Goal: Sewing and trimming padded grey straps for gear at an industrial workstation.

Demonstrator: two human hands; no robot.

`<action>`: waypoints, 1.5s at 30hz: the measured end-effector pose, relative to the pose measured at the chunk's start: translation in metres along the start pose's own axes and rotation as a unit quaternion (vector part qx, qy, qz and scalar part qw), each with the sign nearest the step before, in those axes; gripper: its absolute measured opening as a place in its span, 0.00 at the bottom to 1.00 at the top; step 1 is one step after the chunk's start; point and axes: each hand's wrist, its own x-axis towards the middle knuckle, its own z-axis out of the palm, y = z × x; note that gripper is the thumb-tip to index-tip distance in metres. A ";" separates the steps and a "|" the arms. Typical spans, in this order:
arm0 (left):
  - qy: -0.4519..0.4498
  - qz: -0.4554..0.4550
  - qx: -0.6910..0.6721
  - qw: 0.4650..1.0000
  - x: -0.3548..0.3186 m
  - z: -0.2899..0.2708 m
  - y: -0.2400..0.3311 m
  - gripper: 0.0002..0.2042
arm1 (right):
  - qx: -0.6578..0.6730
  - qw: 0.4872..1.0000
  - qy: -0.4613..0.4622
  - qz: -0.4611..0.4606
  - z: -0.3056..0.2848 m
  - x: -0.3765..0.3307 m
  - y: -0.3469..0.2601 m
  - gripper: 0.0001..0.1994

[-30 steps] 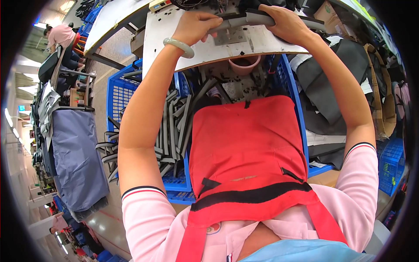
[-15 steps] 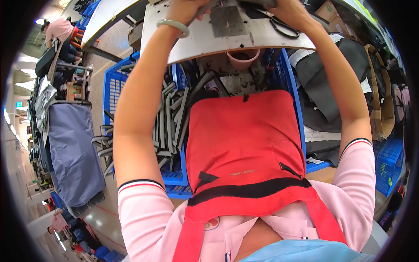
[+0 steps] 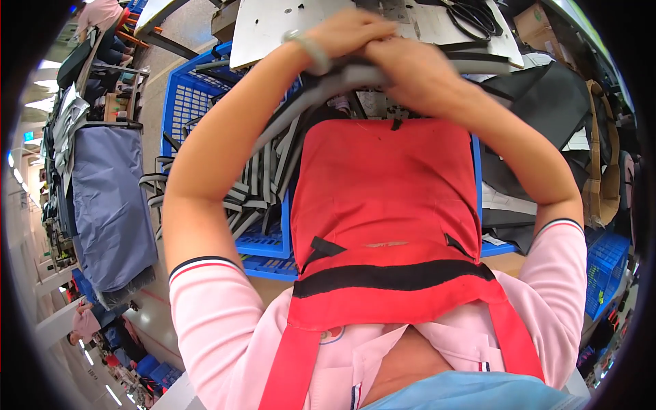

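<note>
My left hand (image 3: 352,31) and my right hand (image 3: 417,72) are together at the near edge of the white work table (image 3: 273,27). Both grip a grey padded strap (image 3: 321,96) that runs down to the left from my hands. A pale bangle (image 3: 311,51) sits on my left wrist. My red apron (image 3: 383,205) covers my lap below the hands. The fingers of my right hand are curled over the strap, and part of the strap is hidden under them.
A blue plastic crate (image 3: 198,102) at my left holds several grey and black straps (image 3: 260,184). Black scissors (image 3: 471,17) lie on the table top. Dark fabric pieces (image 3: 547,102) pile at my right. A rack with grey-blue cloth (image 3: 109,205) stands at far left, with another person (image 3: 99,14) beyond it.
Both hands were spread apart on the table top by the machine; they have now come together at the table's near edge, pulling a grey strap toward me.
</note>
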 end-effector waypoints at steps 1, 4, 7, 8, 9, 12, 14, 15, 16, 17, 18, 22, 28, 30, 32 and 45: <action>-0.008 -0.031 0.051 0.998 -0.019 -0.009 -0.011 0.26 | -0.021 0.998 0.038 0.035 -0.015 -0.010 0.015 0.16; -0.125 -0.252 -0.162 0.946 -0.055 -0.016 -0.029 0.22 | -0.044 0.986 0.012 0.158 -0.053 -0.029 0.056 0.23; -0.052 -0.210 -0.179 0.960 -0.054 -0.024 -0.027 0.20 | 0.009 0.983 0.002 0.182 -0.066 -0.043 0.071 0.25; -0.002 -0.176 -0.178 0.968 -0.049 -0.027 -0.023 0.19 | 0.043 0.975 -0.003 0.219 -0.068 -0.043 0.074 0.26; 0.056 -0.150 -0.138 0.977 -0.043 -0.032 -0.019 0.19 | 0.077 0.964 -0.007 0.255 -0.070 -0.041 0.076 0.27; 0.115 -0.104 -0.055 0.986 -0.023 -0.042 -0.010 0.18 | -0.025 0.985 0.060 0.159 -0.078 -0.031 0.085 0.27; 0.146 -0.076 -0.060 0.985 -0.011 -0.043 -0.009 0.18 | -0.069 0.984 0.112 0.122 -0.085 -0.025 0.092 0.28; 0.153 -0.075 -0.064 0.983 -0.005 -0.045 -0.010 0.17 | -0.030 0.983 0.065 0.169 -0.090 -0.023 0.096 0.29; 0.161 -0.070 -0.069 0.982 0.001 -0.046 -0.011 0.16 | 0.010 0.976 0.019 0.215 -0.094 -0.021 0.100 0.30; 0.165 -0.083 -0.079 0.980 0.006 -0.047 -0.012 0.16 | 0.002 0.974 -0.001 0.228 -0.095 -0.017 0.104 0.33; 0.161 -0.083 -0.077 0.980 0.011 -0.048 -0.014 0.16 | 0.001 0.974 0.002 0.228 -0.097 -0.016 0.108 0.33; 0.162 -0.121 -0.120 0.972 0.025 -0.052 -0.021 0.15 | -0.003 0.972 0.005 0.235 -0.095 -0.006 0.122 0.34; 0.157 -0.132 -0.145 0.968 0.032 -0.058 -0.023 0.14 | 0.003 0.972 0.013 0.234 -0.095 0.003 0.128 0.37; 0.155 -0.135 -0.146 0.968 0.033 -0.060 -0.025 0.14 | -0.003 0.971 0.010 0.237 -0.098 0.005 0.127 0.37; 0.156 -0.120 -0.170 0.966 0.034 -0.062 -0.027 0.14 | -0.012 0.972 0.024 0.232 -0.101 0.007 0.127 0.36; 0.190 -0.117 -0.218 0.950 0.021 -0.078 -0.062 0.14 | -0.019 0.950 0.108 0.291 -0.113 -0.025 0.118 0.32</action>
